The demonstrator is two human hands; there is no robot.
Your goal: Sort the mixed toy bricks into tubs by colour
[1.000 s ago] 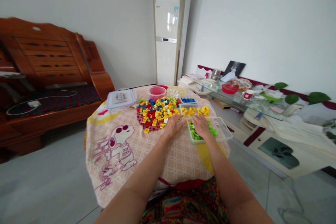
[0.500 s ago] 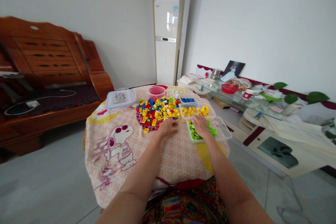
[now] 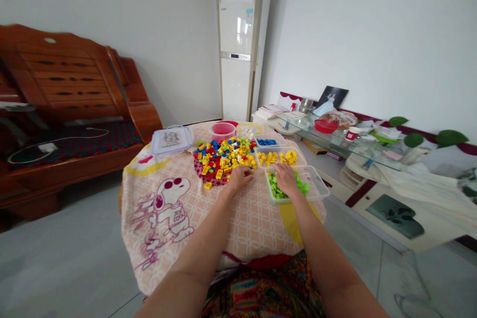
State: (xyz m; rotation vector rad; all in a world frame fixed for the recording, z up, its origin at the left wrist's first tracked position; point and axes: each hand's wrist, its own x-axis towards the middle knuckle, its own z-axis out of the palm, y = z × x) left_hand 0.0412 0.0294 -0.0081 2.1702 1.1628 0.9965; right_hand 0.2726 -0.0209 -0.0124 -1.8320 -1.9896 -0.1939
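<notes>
A mixed pile of toy building bricks [image 3: 225,151], mostly yellow with red, blue and green ones, lies on the cloth-covered table. At the pile's near right edge is my left hand [image 3: 239,180], fingers curled together; what they hold, if anything, is too small to make out. My right hand [image 3: 286,179] reaches over a clear plastic box of green bricks [image 3: 276,191], its fingers bent and close together, with the tips partly hidden. Behind that box stands another box with yellow bricks [image 3: 265,159], and farther back a container of blue bricks [image 3: 267,142].
A pinkish round tub [image 3: 222,130] stands behind the pile, with a lidded clear box [image 3: 171,140] to its left. One yellow brick [image 3: 207,186] lies apart on the tablecloth [image 3: 208,218]. A glass-topped cabinet [image 3: 346,144] runs along the right, a wooden bench [image 3: 74,94] at left.
My left hand has shifted slightly up and to the right, its fingers curling closer together. My right hand stays over the green bricks, nearly unmoved.
</notes>
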